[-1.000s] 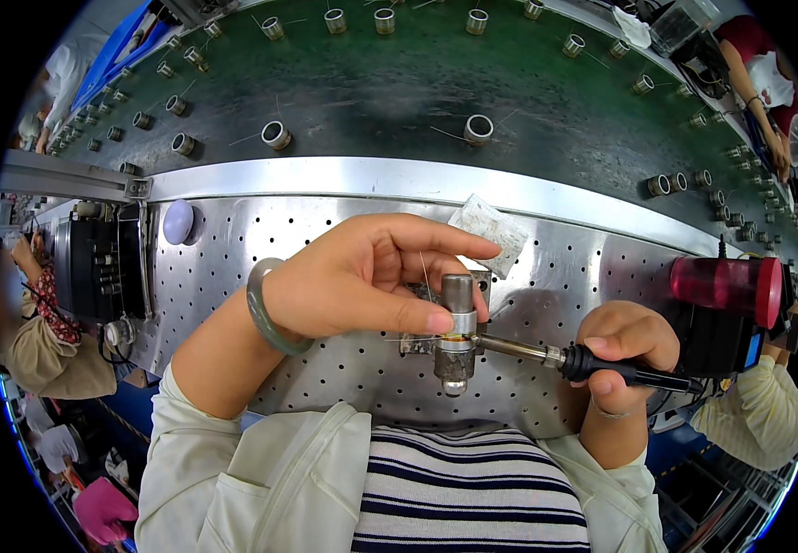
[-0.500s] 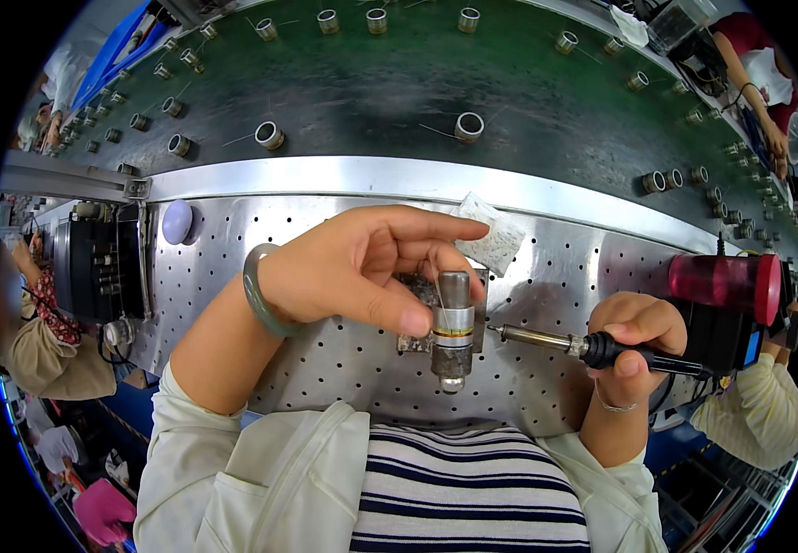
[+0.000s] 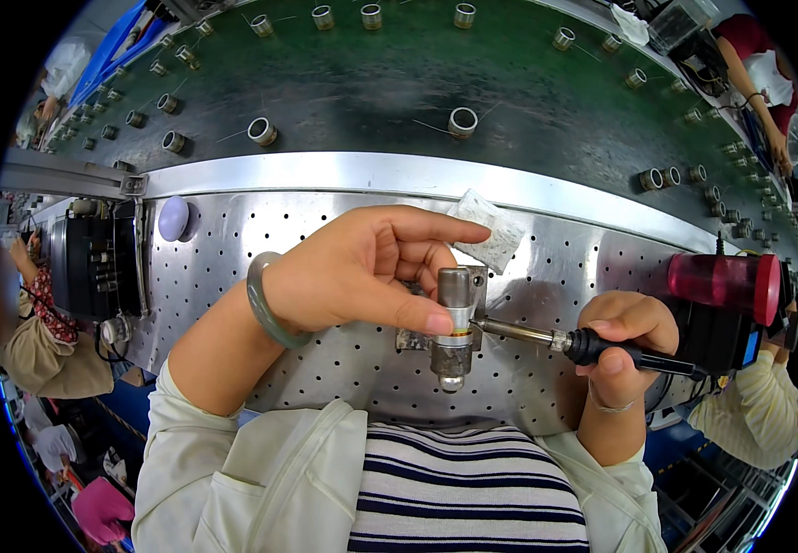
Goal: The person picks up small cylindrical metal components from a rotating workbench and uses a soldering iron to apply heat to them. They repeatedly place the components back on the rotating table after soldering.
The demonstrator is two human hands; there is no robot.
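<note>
A small silver metal ring with a thin yellowish band (image 3: 461, 317) sits around a dark grey steel cylinder with a bright rounded end (image 3: 451, 357), roughly midway between the left and right edges of the perforated, shiny steel table (image 3: 261, 249). The rounded end points toward the table's near edge; a dark metal bracket (image 3: 480, 282) shows behind.

The left hand (image 3: 376, 276) has its thumb against the ring's left side, its forefinger stretched toward the right and the other fingers half curled behind the cylinder — whether they pinch anything there cannot be told. A grey-green bangle (image 3: 264, 304) circles that wrist.

The right hand (image 3: 637, 327) grips a soldering iron with a black handle and slim steel barrel (image 3: 585, 347), thumb and fingers wrapped about the handle. Its tip reaches the ring's right side — touching or just beside it, too small to tell.

At the table's far edge lies a crumpled whitish pad (image 3: 494, 234); a pale purple egg-shaped object (image 3: 173, 219) rests near the far left corner. By the right edge is a clear red plastic cylinder (image 3: 714, 279). Beyond a silver metal rail (image 3: 344, 171), more silver rings (image 3: 268, 138) stand on a dark green belt (image 3: 353, 92).
</note>
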